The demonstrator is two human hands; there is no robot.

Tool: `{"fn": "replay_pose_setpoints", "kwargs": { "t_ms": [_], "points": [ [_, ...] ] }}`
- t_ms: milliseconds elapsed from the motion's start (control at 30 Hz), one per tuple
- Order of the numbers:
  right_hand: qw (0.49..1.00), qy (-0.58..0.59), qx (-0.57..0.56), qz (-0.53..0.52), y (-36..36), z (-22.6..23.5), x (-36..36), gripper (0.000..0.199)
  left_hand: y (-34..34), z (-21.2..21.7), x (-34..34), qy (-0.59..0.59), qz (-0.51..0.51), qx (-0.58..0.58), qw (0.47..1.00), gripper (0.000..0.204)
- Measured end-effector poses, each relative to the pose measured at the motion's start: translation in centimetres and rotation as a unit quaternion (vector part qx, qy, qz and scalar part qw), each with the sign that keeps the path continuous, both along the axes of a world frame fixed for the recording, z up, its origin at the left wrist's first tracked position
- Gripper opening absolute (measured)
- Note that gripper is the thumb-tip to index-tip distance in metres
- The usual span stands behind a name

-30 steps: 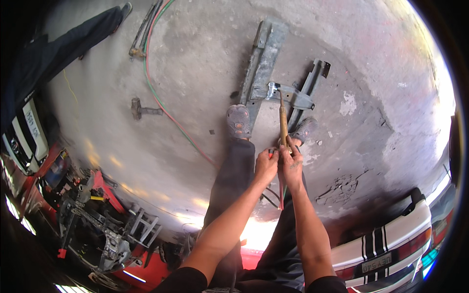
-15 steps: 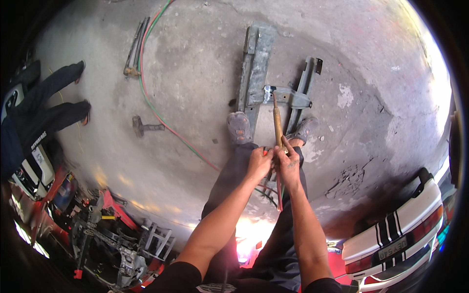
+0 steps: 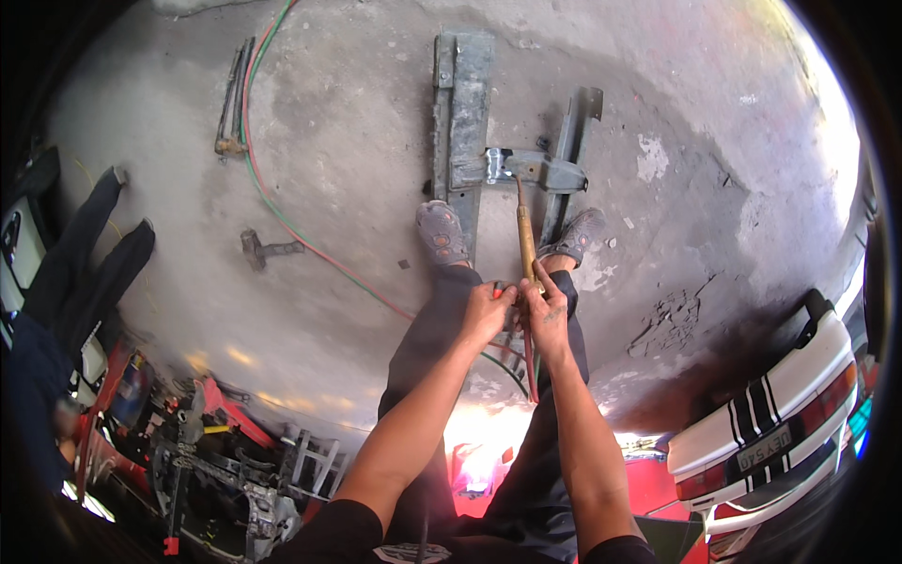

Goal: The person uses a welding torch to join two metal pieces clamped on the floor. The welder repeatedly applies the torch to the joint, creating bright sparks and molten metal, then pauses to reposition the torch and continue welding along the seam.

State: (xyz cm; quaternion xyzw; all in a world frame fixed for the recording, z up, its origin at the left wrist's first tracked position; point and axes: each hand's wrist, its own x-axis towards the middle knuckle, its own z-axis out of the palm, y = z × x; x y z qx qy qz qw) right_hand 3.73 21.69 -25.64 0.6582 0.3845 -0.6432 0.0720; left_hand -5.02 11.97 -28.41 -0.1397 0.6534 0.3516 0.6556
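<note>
My right hand [image 3: 547,305] is closed round the brass gas torch [image 3: 525,235], whose thin tip points away from me at a metal cross bracket [image 3: 531,169]. I cannot make out a flame. Beside the torch's rear end, my left hand [image 3: 489,310] is closed, with a small red bit [image 3: 498,290] showing at its fingers; what it holds is mostly hidden. The bracket joins a wide grey metal rail [image 3: 470,113] on the left to a narrower one [image 3: 570,141] on the right. A bright, shiny patch marks the bracket's left end.
Red and green hoses [image 3: 282,216] run across the concrete floor to the torch. A hammer [image 3: 268,249] and long metal bars [image 3: 235,99] lie at left. Another person's legs [image 3: 85,254] show far left. Car parts [image 3: 216,489] fill the lower left; a white striped car panel [image 3: 766,423] stands lower right.
The floor and metal parts have shifted left and slightly up in view. The torch tip sits a little farther right of the bracket's shiny patch. Both hands keep their hold.
</note>
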Motion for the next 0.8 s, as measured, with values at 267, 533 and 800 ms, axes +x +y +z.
{"fn": "replay_pose_setpoints", "kwargs": {
  "t_ms": [267, 533, 800],
  "points": [
    [0.999, -0.017, -0.016, 0.033, -0.4, 1.4, 0.4, 0.059, -1.9, 0.5, -0.2, -0.114, 0.045, 0.015, 0.992, 0.025],
    [0.994, -0.046, -0.005, 0.096, -0.3, 0.9, -3.1, 0.059, -3.6, -0.6, -1.1, -0.138, 0.138, 0.05, 0.98, 0.035],
    [0.996, -0.031, -0.003, 0.084, -0.9, 1.4, -3.4, 0.061, -3.7, -0.4, -1.1, -0.123, 0.153, 0.028, 0.98, 0.031]
  ]
}}
